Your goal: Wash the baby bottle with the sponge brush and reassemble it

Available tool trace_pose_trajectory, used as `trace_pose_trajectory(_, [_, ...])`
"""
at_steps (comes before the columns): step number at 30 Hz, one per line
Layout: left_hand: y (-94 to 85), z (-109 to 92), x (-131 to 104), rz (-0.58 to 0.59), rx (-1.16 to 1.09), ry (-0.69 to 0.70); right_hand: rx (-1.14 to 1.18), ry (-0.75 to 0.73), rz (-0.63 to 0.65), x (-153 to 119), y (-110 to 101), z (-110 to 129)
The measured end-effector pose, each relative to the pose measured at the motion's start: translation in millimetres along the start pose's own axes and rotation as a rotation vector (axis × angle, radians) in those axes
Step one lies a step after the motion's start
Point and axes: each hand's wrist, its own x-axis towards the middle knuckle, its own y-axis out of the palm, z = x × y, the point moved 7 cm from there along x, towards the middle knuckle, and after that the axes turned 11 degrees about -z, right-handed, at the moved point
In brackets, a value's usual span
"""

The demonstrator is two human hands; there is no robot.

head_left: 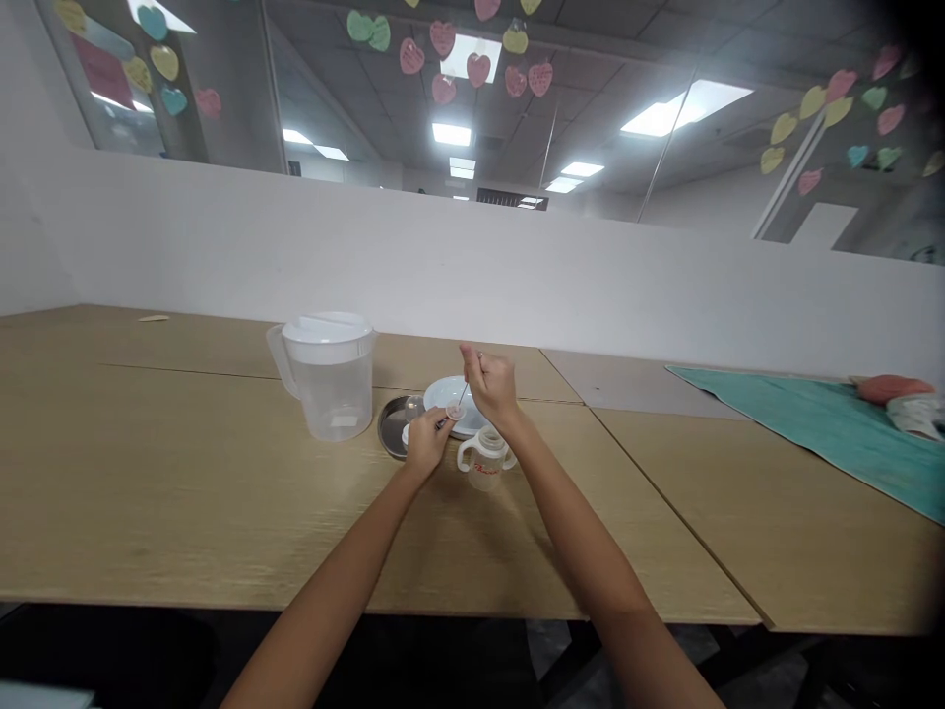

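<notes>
Pinched in my left hand (426, 440) is a small round translucent piece (456, 412), held over the pale plate. My right hand (491, 384) is closed around the top of a thin dark rod (464, 394), whose lower end reaches down to the round piece. Whether the rod's tip is inside it, I cannot tell. Just below my hands a clear baby bottle (485, 471) with two white handles and red lettering stands upright, its top uncapped. A clear dome-shaped cap (414, 406) lies by the metal tray, partly behind my left hand.
Behind my hands sits a pale plate (437, 392), overlapping a round metal tray (386, 433). A lidded clear plastic pitcher (332, 394) stands to the left. Far right, a green cloth (783, 418) bears an orange-and-white bundle (897, 394). A white wall closes the table's back.
</notes>
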Motion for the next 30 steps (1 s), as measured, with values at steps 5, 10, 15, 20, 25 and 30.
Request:
trace_pose_trajectory(5, [-1.3, -2, 0, 0.005, -0.004, -0.026, 0.019, -0.016, -0.006, 0, -1, 3])
trace_pose_trajectory(10, [-2.7, -3, 1, 0.019, 0.012, -0.047, 0.013, -0.013, 0.036, 0, 2, 3])
trace_pose_trajectory(15, [-1.3, 0, 1, 0.012, -0.017, -0.068, -0.056, -0.071, 0.043, 2, 0, 2])
trace_pose_trajectory(20, [-1.5, 1, 2, 0.007, -0.012, -0.078, -0.119, -0.097, -0.001, 6, -7, -6])
trace_pose_trajectory(25, [-1.9, 1, 3, -0.011, -0.035, -0.057, -0.128, -0.073, -0.046, 8, -13, -17])
trace_pose_trajectory(30, [-1.6, 0, 3, 0.010, -0.018, -0.073, -0.121, -0.059, -0.066, 8, -14, -23])
